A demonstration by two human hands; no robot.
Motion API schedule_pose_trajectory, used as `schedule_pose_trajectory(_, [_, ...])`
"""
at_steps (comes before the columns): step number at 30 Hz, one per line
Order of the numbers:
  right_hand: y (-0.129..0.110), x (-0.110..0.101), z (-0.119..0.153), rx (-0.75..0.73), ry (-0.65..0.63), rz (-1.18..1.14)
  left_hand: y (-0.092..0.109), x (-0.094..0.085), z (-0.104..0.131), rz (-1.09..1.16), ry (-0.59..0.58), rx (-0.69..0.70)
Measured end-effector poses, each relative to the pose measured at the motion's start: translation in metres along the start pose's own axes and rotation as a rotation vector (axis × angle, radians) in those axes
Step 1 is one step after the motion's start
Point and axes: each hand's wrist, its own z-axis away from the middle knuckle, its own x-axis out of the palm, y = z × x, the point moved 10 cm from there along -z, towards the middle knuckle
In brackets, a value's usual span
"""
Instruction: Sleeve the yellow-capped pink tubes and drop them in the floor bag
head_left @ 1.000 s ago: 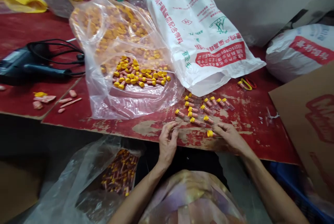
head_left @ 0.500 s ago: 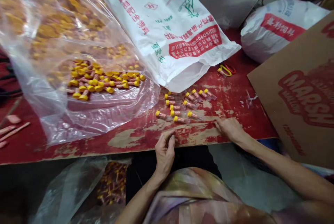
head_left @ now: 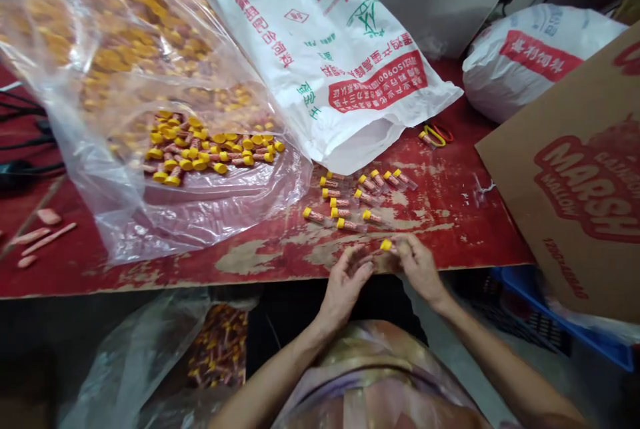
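So the right grip [head_left: 420,272] is pinched onto a small yellow-capped tube with pinkish filling [head_left: 387,245], cap poking out on the side toward the left grip [head_left: 347,286], the rest mostly lost behind the fingers. The left grip is just across from that cap, thumb and fingers curled close to each other, but honestly I can't tell if anything's between them. Both are at the near edge of the scuffed red bench [head_left: 480,236]. Just beyond them there's a loose batch of similar yellow-capped tubes [head_left: 342,202], most with what looks like clear film trailing past the end opposite the cap. Further off to the left of the left grip is a big crinkly clear plastic bag [head_left: 210,236] with heaps more spilling toward its mouth. My two cents for handling this one: keep the pinch light and on the body, since something that slim and smooth would probably roll or shoot out if squeezed hard. I'd leave the cap clear of the fingers like it is here, and keep both grips close together over the bench, so a slip lands there and not in your lap.
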Motion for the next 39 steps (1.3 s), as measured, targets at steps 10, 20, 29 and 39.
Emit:
schedule_pose_trajectory(10, [-0.042, 0.032, -0.055, -0.282, 0.072, 0.674, 0.012, -0.021, 0.000, 0.301, 0.061, 0.048])
schedule_pose_trajectory(20, [0.003, 0.008, -0.044, -0.103, -0.461, 1.019, 0.000, -0.016, -0.005, 0.453, -0.056, -0.147])
schedule_pose_trajectory(29, [0.010, 0.041, -0.035, -0.016, -0.554, 1.215, -0.004, -0.012, -0.011, 0.477, -0.047, -0.233])
schedule_pose_trajectory(39, [0.002, 0.027, -0.032, -0.027, -0.453, 1.135, 0.000, -0.021, -0.005, 0.375, 0.075, -0.132])
